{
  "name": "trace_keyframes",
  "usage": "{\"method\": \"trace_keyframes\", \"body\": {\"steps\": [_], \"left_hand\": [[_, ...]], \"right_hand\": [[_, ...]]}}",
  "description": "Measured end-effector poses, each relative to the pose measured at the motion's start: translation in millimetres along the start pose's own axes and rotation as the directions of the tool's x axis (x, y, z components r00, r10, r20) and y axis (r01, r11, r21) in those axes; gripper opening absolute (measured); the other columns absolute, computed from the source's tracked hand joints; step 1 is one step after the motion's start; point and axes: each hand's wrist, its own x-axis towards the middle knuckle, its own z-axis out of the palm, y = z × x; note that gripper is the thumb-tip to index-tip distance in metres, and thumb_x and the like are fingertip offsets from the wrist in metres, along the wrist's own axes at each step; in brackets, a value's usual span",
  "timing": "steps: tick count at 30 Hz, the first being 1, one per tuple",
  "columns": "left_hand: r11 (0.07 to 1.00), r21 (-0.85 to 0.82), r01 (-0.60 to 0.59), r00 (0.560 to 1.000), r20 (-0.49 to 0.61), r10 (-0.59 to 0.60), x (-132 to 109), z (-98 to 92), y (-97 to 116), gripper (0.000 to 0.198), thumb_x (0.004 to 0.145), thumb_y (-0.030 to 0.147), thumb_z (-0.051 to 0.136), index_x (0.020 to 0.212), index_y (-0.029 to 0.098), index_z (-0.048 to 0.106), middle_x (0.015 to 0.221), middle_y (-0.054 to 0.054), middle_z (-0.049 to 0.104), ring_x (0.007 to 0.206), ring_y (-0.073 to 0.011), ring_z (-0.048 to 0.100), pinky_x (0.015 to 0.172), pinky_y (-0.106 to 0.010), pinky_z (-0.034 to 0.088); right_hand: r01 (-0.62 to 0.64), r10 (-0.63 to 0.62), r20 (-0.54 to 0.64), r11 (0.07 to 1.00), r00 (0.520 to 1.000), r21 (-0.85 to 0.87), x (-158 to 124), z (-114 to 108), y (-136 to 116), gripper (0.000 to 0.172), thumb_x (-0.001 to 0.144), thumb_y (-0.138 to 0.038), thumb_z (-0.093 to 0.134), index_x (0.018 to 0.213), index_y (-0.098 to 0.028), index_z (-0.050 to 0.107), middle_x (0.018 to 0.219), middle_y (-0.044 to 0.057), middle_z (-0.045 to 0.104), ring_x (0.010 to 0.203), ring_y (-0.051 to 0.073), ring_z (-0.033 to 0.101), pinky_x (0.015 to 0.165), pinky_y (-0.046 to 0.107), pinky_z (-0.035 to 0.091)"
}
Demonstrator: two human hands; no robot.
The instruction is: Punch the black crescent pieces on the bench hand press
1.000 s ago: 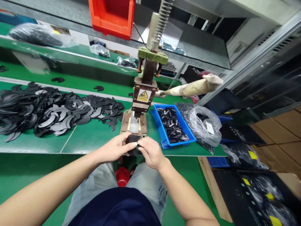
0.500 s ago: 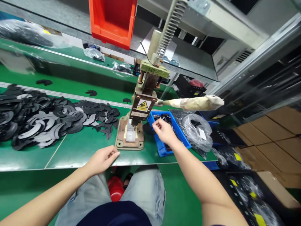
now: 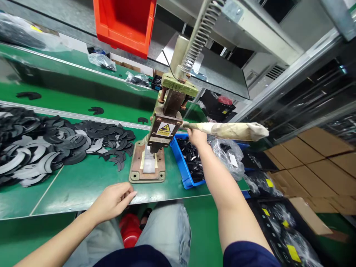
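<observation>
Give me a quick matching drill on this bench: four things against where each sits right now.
1 red bin
2 blue tray
3 black curved pieces
4 left hand

A at the front edge of the table, before the press
B on the shelf above the press
C heaped on the table, left of the press
D right of the press, holding small black parts

Pairs: 1-B, 2-D, 3-C, 4-A.
</observation>
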Motion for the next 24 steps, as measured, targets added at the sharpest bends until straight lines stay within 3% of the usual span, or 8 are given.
{"method": "trace_keyframes", "body": {"steps": [5,10,16,24], "left_hand": [[1.000,0.009,0.004,1.000,0.022,-0.004,0,1.2,4,0.030,0.105,0.045,0.055,0.084,0.024,0.065,0.075,-0.001,0.069,0.069,-0.0186,0.065,0.070,-0.030,0.050],[0.997,0.074,0.023,0.999,0.030,-0.025,-1,3.0,7,0.026,0.102,0.046,0.060,0.088,0.026,0.067,0.077,0.000,0.070,0.069,-0.0191,0.065,0.067,-0.029,0.049],[0.990,0.139,0.017,0.999,0.039,-0.022,-1,3.6,9,0.029,0.102,0.049,0.059,0.089,0.025,0.067,0.075,0.001,0.068,0.068,-0.0184,0.064,0.067,-0.029,0.048],[0.987,0.158,0.000,1.000,0.018,-0.003,-2,6.3,6,0.031,0.102,0.051,0.059,0.088,0.025,0.068,0.074,0.001,0.068,0.067,-0.0173,0.063,0.067,-0.028,0.048]], "right_hand": [[-0.037,0.043,0.216,0.999,0.975,-0.035,-54,13,35,0.028,0.100,-0.040,0.063,0.121,-0.023,0.072,0.116,0.008,0.079,0.107,0.023,0.072,0.098,0.038,0.056],[-0.030,0.037,0.372,0.999,0.927,-0.026,-83,34,43,0.049,0.098,-0.051,0.069,0.134,-0.018,0.064,0.130,0.010,0.071,0.117,0.023,0.070,0.106,0.048,0.059],[-0.072,0.075,0.431,0.997,0.899,-0.024,-86,50,33,0.044,0.100,-0.047,0.067,0.133,-0.018,0.064,0.132,0.010,0.069,0.115,0.022,0.070,0.101,0.047,0.063],[-0.133,0.131,0.403,0.991,0.906,-0.023,-102,31,31,0.043,0.100,-0.046,0.068,0.133,-0.019,0.064,0.135,0.010,0.068,0.118,0.023,0.069,0.101,0.047,0.063]]}}
